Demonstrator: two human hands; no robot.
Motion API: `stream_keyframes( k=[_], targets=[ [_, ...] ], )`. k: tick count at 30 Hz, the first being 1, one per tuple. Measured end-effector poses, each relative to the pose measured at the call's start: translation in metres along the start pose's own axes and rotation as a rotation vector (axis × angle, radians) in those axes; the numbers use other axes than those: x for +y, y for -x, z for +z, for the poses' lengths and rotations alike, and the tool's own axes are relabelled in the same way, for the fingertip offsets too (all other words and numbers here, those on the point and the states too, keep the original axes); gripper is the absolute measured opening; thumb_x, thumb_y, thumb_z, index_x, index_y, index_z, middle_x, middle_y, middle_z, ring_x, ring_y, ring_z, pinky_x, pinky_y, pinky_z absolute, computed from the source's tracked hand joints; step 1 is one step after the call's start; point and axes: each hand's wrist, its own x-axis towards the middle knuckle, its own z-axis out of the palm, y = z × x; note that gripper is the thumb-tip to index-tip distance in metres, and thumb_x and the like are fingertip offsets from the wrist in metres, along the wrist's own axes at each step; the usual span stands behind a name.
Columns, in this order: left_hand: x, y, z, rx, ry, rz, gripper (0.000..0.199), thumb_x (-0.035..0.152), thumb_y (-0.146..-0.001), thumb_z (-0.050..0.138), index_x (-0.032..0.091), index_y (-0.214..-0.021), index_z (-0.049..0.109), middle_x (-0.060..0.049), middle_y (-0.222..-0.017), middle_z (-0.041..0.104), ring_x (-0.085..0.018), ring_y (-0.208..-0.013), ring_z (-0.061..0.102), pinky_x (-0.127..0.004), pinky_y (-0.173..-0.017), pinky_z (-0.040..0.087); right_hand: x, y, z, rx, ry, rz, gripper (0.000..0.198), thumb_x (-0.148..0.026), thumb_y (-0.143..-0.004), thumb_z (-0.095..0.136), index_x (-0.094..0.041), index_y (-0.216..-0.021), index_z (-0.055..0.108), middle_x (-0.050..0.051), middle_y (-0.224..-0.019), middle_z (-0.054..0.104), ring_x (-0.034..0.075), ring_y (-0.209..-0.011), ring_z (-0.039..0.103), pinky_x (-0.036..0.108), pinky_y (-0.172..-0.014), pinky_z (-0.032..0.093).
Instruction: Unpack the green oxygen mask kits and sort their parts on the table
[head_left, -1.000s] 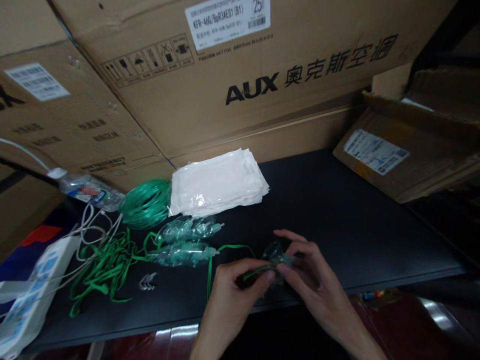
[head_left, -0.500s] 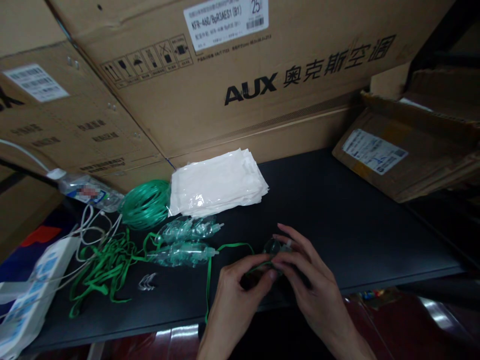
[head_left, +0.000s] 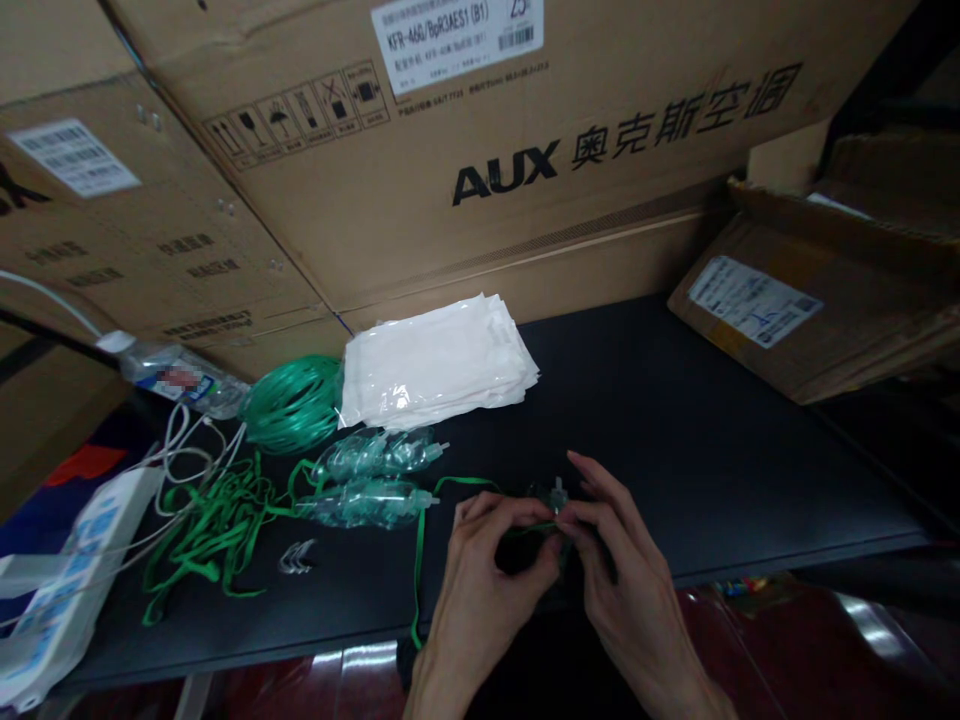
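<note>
Near the front edge of the black shelf, both hands meet at a clear plastic mask (head_left: 558, 492) with a pale connector, mostly hidden by fingers. My left hand (head_left: 487, 560) is closed, thumb and forefinger pinching a green elastic strap (head_left: 418, 580) at the mask's edge. My right hand (head_left: 626, 560) pinches the mask's edge right beside the left fingertips, its other fingers bent over. Part of a strap runs left from the hands and hangs over the shelf edge. To the left lie two rows of nested clear green masks (head_left: 367, 503), a tangle of green straps (head_left: 214, 530) and several small metal strips (head_left: 297, 556).
A coil of green tubing (head_left: 292, 405) and a stack of white packets (head_left: 435, 370) lie along the back. Large cartons (head_left: 510, 240) form a wall behind. An opened carton (head_left: 750, 300) sits at right. A bottle (head_left: 176, 375), white cables and a power strip (head_left: 82, 580) are at left.
The pale connector has turned to point upward between my hands. My left fingers have shifted slightly right, and my right hand stays pinched against the mask. The camera view has shifted slightly.
</note>
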Motion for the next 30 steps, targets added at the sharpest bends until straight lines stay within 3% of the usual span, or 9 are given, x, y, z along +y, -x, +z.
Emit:
stream_keyframes(
  k=[9,13,15,18,19,21,24,27,30],
  targets=[
    [-0.011,0.004,-0.002,0.067,-0.038,-0.040,0.019,0.013,-0.081,0.071,0.025,-0.095,0.075,-0.003,-0.095,0.071,-0.025,-0.096,0.064,-0.039,-0.087,0.048,0.015,-0.005,-0.027,0.119,0.000,0.134,0.010,-0.024,-0.102,0.051,-0.028,-0.099,0.059,0.009,-0.138,0.058,0.030,-0.129,0.057,0.057,-0.108,0.044],
    [-0.009,0.001,0.000,0.034,0.041,-0.064,0.019,0.015,-0.082,0.072,0.025,-0.097,0.076,-0.002,-0.097,0.072,-0.024,-0.097,0.066,-0.036,-0.088,0.049,0.018,-0.001,-0.029,0.023,-0.121,0.225,0.008,-0.031,-0.103,0.052,-0.030,-0.105,0.060,0.008,-0.142,0.058,0.030,-0.130,0.058,0.057,-0.109,0.044],
    [-0.007,-0.002,0.001,0.010,0.132,-0.086,0.020,0.016,-0.084,0.073,0.025,-0.102,0.076,-0.002,-0.101,0.075,-0.022,-0.099,0.068,-0.034,-0.090,0.050,0.016,0.003,-0.024,-0.099,-0.226,0.284,0.020,-0.035,-0.101,0.057,-0.032,-0.121,0.057,0.008,-0.144,0.058,0.028,-0.128,0.061,0.053,-0.108,0.049],
    [-0.008,-0.005,0.003,-0.027,0.284,-0.155,0.022,0.023,-0.090,0.072,0.026,-0.111,0.075,-0.001,-0.103,0.078,-0.020,-0.097,0.070,-0.030,-0.088,0.051,0.014,0.008,-0.015,-0.244,-0.287,0.331,0.063,-0.038,-0.093,0.070,-0.037,-0.148,0.040,0.008,-0.151,0.055,0.027,-0.127,0.063,0.048,-0.107,0.052],
    [-0.008,-0.006,0.003,-0.046,0.335,-0.176,0.023,0.026,-0.092,0.071,0.026,-0.114,0.074,-0.001,-0.103,0.079,-0.020,-0.096,0.071,-0.029,-0.087,0.051,0.015,0.009,-0.012,-0.257,-0.281,0.319,0.068,-0.037,-0.092,0.072,-0.037,-0.151,0.038,0.008,-0.152,0.054,0.027,-0.128,0.062,0.048,-0.109,0.051],
    [-0.009,-0.007,0.001,-0.098,0.410,-0.190,0.026,0.029,-0.096,0.067,0.027,-0.121,0.073,-0.001,-0.103,0.080,-0.019,-0.094,0.073,-0.027,-0.085,0.053,0.017,0.008,-0.005,-0.238,-0.263,0.269,0.057,-0.033,-0.094,0.069,-0.036,-0.147,0.048,0.007,-0.149,0.057,0.027,-0.131,0.060,0.048,-0.112,0.048],
    [-0.009,-0.008,-0.010,-0.136,0.362,-0.169,0.035,0.030,-0.099,0.062,0.029,-0.133,0.068,0.000,-0.105,0.080,-0.018,-0.093,0.073,-0.027,-0.089,0.053,0.023,0.002,0.003,-0.177,-0.290,0.245,0.026,-0.030,-0.097,0.063,-0.030,-0.122,0.068,0.007,-0.132,0.067,0.026,-0.123,0.064,0.042,-0.106,0.052],
    [-0.011,0.000,-0.032,-0.001,0.202,-0.158,0.034,0.033,-0.099,0.062,0.027,-0.132,0.070,-0.002,-0.112,0.080,-0.018,-0.099,0.073,-0.027,-0.094,0.052,0.026,-0.005,0.008,-0.110,-0.358,0.323,0.018,-0.033,-0.094,0.065,-0.026,-0.109,0.072,0.008,-0.117,0.071,0.023,-0.102,0.071,0.035,-0.090,0.059],
    [-0.027,0.034,-0.053,0.186,0.140,-0.183,0.030,0.043,-0.099,0.060,0.020,-0.101,0.079,-0.004,-0.092,0.081,-0.017,-0.076,0.072,-0.023,-0.071,0.056,0.026,-0.009,0.009,-0.087,-0.392,0.396,0.021,-0.036,-0.091,0.067,-0.024,-0.107,0.073,0.008,-0.113,0.072,0.021,-0.090,0.073,0.033,-0.084,0.060]
  ],
)
